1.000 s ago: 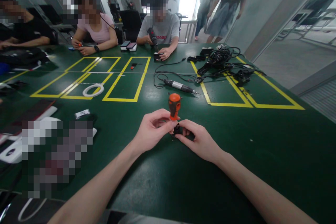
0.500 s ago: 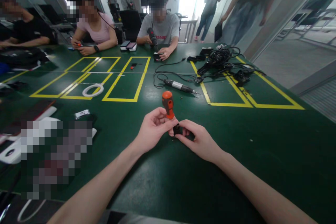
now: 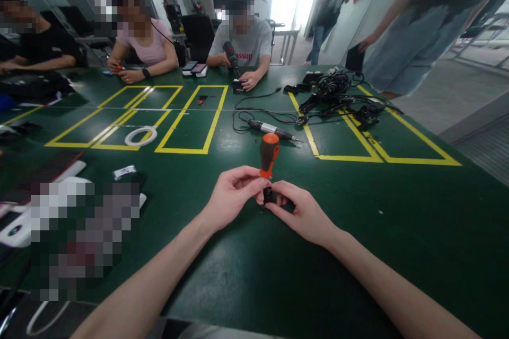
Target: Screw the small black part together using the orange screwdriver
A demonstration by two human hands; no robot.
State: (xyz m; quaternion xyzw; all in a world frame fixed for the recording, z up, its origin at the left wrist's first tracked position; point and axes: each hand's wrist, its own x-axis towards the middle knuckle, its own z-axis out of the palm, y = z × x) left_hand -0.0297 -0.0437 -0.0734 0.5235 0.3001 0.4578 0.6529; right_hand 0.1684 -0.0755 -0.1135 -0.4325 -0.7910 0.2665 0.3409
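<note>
Head view: screwdriver [image 3: 270, 155] stands near upright, handle up, left hand [image 3: 234, 195] clamping it, right hand [image 3: 304, 211] clamping a black part [image 3: 269, 197].

An orange and dark grey screwdriver [image 3: 269, 154] is standing nearly upright, its rounded orange cap pointing up and leaning slightly toward 1 o'clock. Dark grey is covering much of the handle's side, with orange showing toward 3 o'clock and around the lower end. Its shaft is barely showing. At 6 o'clock from the handle, a small black part [image 3: 269, 198] is sitting partly hidden, its exact shape not showing clearly.
</note>
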